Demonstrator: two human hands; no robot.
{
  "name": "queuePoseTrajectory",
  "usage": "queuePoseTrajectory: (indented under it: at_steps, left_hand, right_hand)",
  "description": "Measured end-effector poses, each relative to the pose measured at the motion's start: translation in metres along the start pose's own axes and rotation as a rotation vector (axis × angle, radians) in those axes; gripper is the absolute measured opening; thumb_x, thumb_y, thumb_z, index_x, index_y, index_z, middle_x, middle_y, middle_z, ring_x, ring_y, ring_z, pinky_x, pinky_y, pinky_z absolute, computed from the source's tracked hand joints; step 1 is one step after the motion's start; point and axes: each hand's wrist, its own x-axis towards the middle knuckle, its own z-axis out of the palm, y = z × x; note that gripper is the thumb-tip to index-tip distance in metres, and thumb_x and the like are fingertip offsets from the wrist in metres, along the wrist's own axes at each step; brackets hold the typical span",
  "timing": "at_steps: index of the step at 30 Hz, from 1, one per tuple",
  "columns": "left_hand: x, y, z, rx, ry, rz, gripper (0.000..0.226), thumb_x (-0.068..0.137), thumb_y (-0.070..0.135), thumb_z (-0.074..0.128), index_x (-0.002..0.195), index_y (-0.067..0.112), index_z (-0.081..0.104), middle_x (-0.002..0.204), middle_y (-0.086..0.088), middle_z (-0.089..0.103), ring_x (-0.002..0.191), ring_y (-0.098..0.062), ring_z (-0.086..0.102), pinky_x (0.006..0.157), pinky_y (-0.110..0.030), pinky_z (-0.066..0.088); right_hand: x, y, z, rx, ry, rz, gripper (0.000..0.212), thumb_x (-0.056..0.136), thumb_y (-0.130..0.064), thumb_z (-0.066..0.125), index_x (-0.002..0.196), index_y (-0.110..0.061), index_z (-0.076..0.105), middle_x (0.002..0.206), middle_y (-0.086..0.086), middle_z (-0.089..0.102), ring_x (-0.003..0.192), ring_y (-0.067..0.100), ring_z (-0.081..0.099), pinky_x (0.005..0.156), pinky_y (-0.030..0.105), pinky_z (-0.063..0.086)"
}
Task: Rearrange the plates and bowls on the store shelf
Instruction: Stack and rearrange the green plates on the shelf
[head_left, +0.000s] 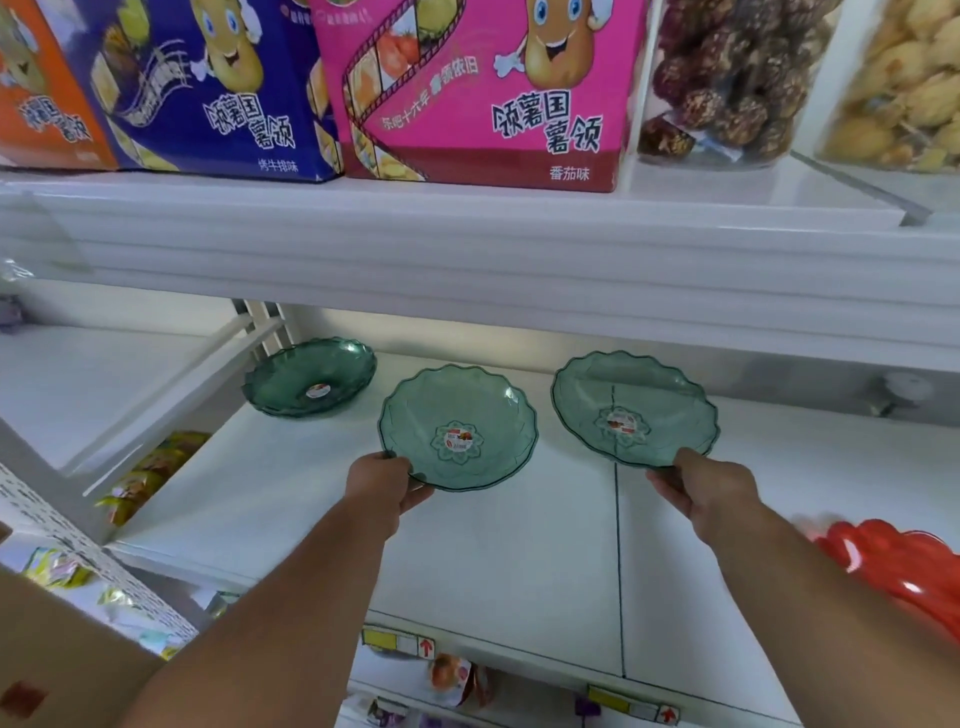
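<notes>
Two translucent green scalloped plates are held over the white shelf (519, 545). My left hand (384, 483) grips the near-left rim of the middle green plate (467, 410). My right hand (706, 486) grips the near rim of the right green plate (639, 384). Each plate has a round sticker at its centre. A small stack of the same green plates (311, 376) sits further back on the left, tilted against the shelf's divider.
The shelf above holds snack boxes, a blue one (208, 88) and a pink one (483, 88), with clear jars (727, 78) of sweets on the right. Red plastic ware (893, 566) lies at the right edge. Snack packets (145, 473) fill the lower left.
</notes>
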Motion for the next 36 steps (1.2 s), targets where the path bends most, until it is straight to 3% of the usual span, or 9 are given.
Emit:
queuePoseTrajectory:
  at_steps: [3,7,14,18,22,26,32,36]
  left_hand:
    - [0.016,0.007,-0.006,0.004,-0.016,-0.006,0.022,0.095,-0.007,0.048,0.109,0.002,0.061,0.100,-0.022,0.071,0.088,-0.036,0.073,0.065,-0.044,0.063]
    - [0.037,0.013,-0.013,0.010,-0.026,-0.003,0.018,0.095,-0.007,0.047,0.104,0.002,0.060,0.090,-0.017,0.069,0.077,-0.031,0.071,0.064,-0.042,0.063]
    - [0.064,0.019,-0.014,0.034,-0.056,-0.016,0.016,0.097,-0.005,0.048,0.106,0.002,0.059,0.091,-0.017,0.068,0.077,-0.031,0.071,0.080,-0.045,0.061]
    - [0.076,0.022,-0.010,0.027,-0.080,-0.021,0.018,0.096,-0.005,0.048,0.108,0.003,0.059,0.090,-0.017,0.068,0.076,-0.032,0.072,0.083,-0.046,0.060]
    - [0.090,0.026,-0.008,0.020,-0.100,-0.029,0.018,0.096,-0.005,0.047,0.108,0.002,0.059,0.086,-0.016,0.068,0.072,-0.031,0.071,0.081,-0.044,0.061]
    - [0.103,0.029,-0.008,0.007,-0.137,-0.044,0.019,0.095,-0.005,0.049,0.106,0.002,0.063,0.087,-0.017,0.071,0.076,-0.032,0.073,0.082,-0.044,0.061]
    - [0.120,0.033,-0.007,0.001,-0.119,-0.074,0.016,0.095,0.000,0.051,0.086,0.008,0.062,0.083,-0.016,0.071,0.074,-0.032,0.073,0.071,-0.037,0.061]
    - [0.128,0.036,-0.004,-0.012,-0.131,-0.075,0.019,0.097,-0.002,0.051,0.082,0.008,0.058,0.084,-0.017,0.068,0.078,-0.035,0.071,0.083,-0.043,0.060]
  right_hand:
    - [-0.002,0.007,0.011,0.015,0.028,-0.005,0.007,0.091,-0.004,0.062,0.091,0.003,0.063,0.098,0.020,0.069,0.070,0.026,0.068,0.058,0.038,0.060]
    - [-0.002,0.015,0.028,0.013,0.048,-0.016,0.009,0.090,-0.004,0.063,0.092,0.005,0.063,0.095,0.020,0.070,0.070,0.026,0.069,0.059,0.038,0.060]
    - [-0.007,0.025,0.064,0.061,0.056,-0.035,0.008,0.090,-0.003,0.064,0.090,0.005,0.063,0.090,0.020,0.069,0.068,0.026,0.069,0.058,0.036,0.061]
    - [-0.007,0.028,0.085,0.078,0.059,-0.046,0.007,0.090,-0.002,0.063,0.090,0.005,0.064,0.090,0.020,0.070,0.068,0.027,0.070,0.065,0.039,0.063]
    - [-0.006,0.031,0.107,0.070,0.066,-0.056,0.006,0.090,-0.001,0.062,0.086,0.003,0.064,0.088,0.020,0.071,0.065,0.026,0.071,0.088,0.046,0.058]
    - [-0.009,0.035,0.132,0.051,0.049,-0.066,0.005,0.089,-0.001,0.062,0.087,0.004,0.064,0.087,0.019,0.071,0.064,0.025,0.071,0.090,0.045,0.058]
    - [-0.012,0.046,0.171,0.007,0.021,-0.074,0.008,0.087,-0.002,0.062,0.083,0.004,0.066,0.078,0.017,0.074,0.054,0.023,0.073,0.096,0.051,0.054]
    - [-0.018,0.052,0.200,-0.010,-0.021,-0.077,0.009,0.088,-0.001,0.060,0.085,0.005,0.065,0.085,0.021,0.073,0.051,0.022,0.072,0.089,0.049,0.058]
